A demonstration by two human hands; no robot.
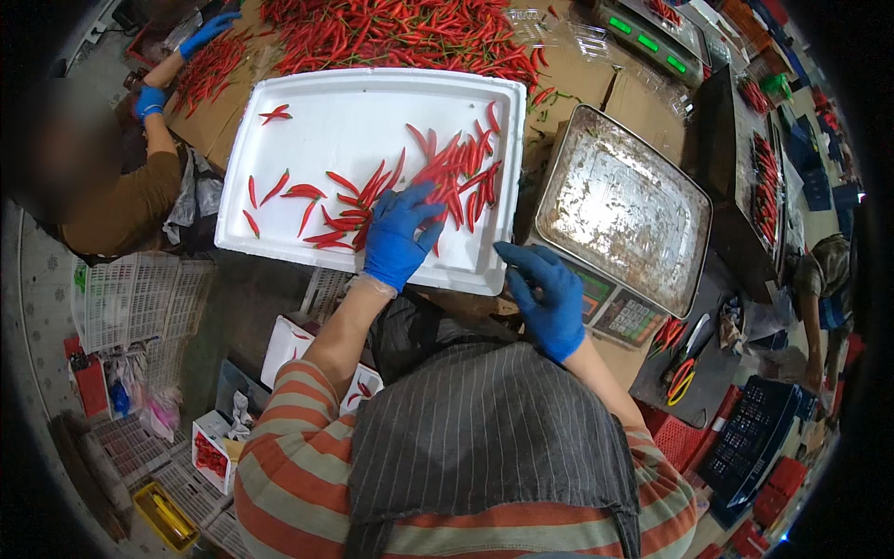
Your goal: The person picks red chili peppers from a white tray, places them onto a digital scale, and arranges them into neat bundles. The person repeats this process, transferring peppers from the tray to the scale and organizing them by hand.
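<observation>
A white foam tray (pixel 314 133) lies before me with loose red chillies (pixel 454 164) in it, most of them toward the right side. My left hand (pixel 401 230), in a blue glove, is palm down over the chillies, fingers apart; what lies under the palm is hidden. Just off the tray's front right corner is my right hand (pixel 548 297), also blue-gloved. Its fingers are bent and apart, with nothing seen between them. Beside that hand stands a digital scale with a worn metal pan (pixel 621 209); the hand partly covers its display.
A large heap of red chillies (pixel 391 35) lies behind the tray. Another person (pixel 126 202) in blue gloves works at the left beside a smaller pile (pixel 209 70). Scissors (pixel 681 377) lie at the right, below a second scale (pixel 649 42). Plastic crates (pixel 140 293) stand at lower left.
</observation>
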